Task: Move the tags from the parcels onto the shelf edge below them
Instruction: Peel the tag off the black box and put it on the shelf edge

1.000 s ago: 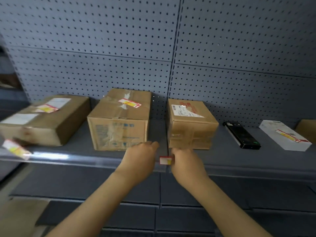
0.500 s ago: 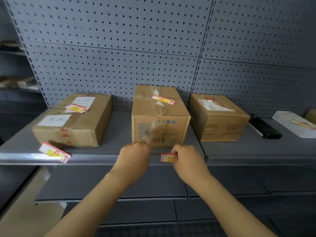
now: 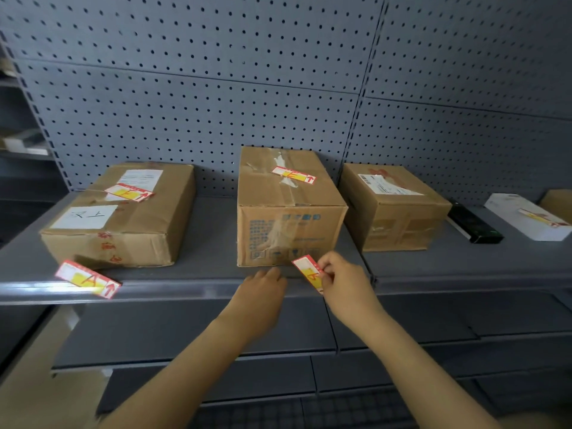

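Note:
Three brown parcels stand on a grey shelf. The left parcel [image 3: 120,218] and the middle parcel [image 3: 288,209] each carry a red, white and yellow tag, one tag [image 3: 129,192] on the left box and one tag [image 3: 293,175] on the middle box. A third tag [image 3: 87,278] sits askew on the shelf edge [image 3: 185,291] under the left parcel. My right hand [image 3: 345,284] pinches another tag [image 3: 310,274] in front of the middle parcel, tilted, at the shelf edge. My left hand [image 3: 263,292] rests on the edge just left of it, fingers curled.
The right parcel [image 3: 393,209] bears only a white shipping label. Further right lie a black flat device [image 3: 475,226] and a white box [image 3: 526,216] with a tag on it. A grey pegboard wall [image 3: 247,88] backs the shelf. Lower shelves run below.
The view has swung left, so the middle parcel is now centred. My right hand has turned the tag from flat to tilted and lifted it slightly against the box front.

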Demonstrator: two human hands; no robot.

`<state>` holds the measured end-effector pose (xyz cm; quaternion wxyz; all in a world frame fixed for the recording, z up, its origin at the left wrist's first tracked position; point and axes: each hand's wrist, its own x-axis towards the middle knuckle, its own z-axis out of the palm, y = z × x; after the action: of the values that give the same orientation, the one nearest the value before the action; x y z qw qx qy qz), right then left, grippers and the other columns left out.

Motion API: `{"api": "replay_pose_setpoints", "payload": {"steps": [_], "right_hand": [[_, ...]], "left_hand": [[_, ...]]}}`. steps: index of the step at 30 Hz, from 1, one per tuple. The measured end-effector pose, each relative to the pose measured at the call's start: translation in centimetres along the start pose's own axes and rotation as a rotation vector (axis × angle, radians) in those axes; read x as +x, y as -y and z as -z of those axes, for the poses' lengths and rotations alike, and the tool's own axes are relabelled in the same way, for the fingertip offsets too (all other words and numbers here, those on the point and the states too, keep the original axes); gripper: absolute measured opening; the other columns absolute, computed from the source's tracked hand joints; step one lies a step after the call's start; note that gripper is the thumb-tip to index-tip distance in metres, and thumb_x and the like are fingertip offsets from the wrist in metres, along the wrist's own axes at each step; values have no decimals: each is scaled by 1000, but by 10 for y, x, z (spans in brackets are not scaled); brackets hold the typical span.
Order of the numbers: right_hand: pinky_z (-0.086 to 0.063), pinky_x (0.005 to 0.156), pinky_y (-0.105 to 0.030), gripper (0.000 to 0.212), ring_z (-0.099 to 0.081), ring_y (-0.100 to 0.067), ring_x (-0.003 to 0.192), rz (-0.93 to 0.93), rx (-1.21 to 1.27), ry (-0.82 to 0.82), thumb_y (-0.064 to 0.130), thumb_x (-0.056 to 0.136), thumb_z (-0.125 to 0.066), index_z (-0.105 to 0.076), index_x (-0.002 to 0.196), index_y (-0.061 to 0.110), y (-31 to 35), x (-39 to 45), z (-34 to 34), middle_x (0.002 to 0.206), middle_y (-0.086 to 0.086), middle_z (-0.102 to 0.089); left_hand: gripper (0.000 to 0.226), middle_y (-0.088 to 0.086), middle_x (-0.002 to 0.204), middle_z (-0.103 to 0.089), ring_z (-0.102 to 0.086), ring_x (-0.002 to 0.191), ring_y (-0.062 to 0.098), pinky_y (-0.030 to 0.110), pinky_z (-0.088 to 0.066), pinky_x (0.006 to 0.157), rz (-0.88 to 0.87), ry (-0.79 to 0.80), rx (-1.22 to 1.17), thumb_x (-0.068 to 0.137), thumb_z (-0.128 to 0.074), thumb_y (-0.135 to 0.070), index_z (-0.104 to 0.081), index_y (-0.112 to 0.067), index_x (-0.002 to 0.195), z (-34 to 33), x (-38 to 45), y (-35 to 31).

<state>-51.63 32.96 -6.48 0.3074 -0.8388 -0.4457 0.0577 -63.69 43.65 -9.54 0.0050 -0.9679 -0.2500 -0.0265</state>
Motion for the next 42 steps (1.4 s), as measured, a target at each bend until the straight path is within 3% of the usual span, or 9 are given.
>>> {"api": "replay_pose_setpoints", "payload": {"steps": [11, 19, 26, 32, 37, 42], "right_hand": [[-50, 77, -30, 14, -56, -16, 87, 145, 75, 14, 1, 89, -55, -60, 93, 13, -8, 15, -10, 104, -1, -54], [-52, 70, -30, 15, -57, -13, 80, 142, 116, -2, -1, 86, -58, -63, 90, 13, -16, 25, -17, 92, 1, -60], [-53, 70, -27, 15, -59, -12, 80, 161, 117, -2, 1, 86, -60, -65, 91, 14, -17, 28, -18, 93, 1, -61], [-53, 71, -24, 15, -59, -10, 81, 187, 120, 1, 2, 85, -62, -66, 92, 15, -16, 30, -21, 93, 2, -62], [-47, 63, -9, 16, -59, 3, 75, 234, 176, -27, 1, 85, -62, -65, 92, 14, -15, 33, -23, 89, 3, -62], [-53, 70, -38, 15, -58, -13, 81, 300, 56, 51, 5, 85, -60, -65, 88, 19, -16, 32, -33, 88, 3, -62]], "left_hand": [[51, 9, 131, -44, -44, 119, 26, 36, -41, 97, 11, -67, 45, 86, -56, -12, -38, -16, 133, -6, 11, -1], [31, 8, 117, -58, -44, 113, 30, 37, -38, 94, -24, -38, 189, 83, -50, -10, -49, -11, 115, -12, 4, -5], [37, 8, 117, -55, -51, 107, 29, 39, -40, 92, 11, -124, 142, 80, -54, -11, -52, -13, 117, -14, 2, -4], [38, 10, 128, -45, -43, 115, 28, 37, -35, 97, 83, -100, 135, 87, -45, -8, -43, -11, 125, -11, 7, -11], [35, 11, 123, -47, -49, 108, 29, 37, -38, 92, 101, -35, 117, 86, -50, -6, -46, -10, 120, -7, 3, -19], [38, 13, 126, -48, -49, 110, 31, 38, -39, 92, 109, 31, 111, 86, -48, -2, -46, -6, 123, -4, -1, -23]]}}
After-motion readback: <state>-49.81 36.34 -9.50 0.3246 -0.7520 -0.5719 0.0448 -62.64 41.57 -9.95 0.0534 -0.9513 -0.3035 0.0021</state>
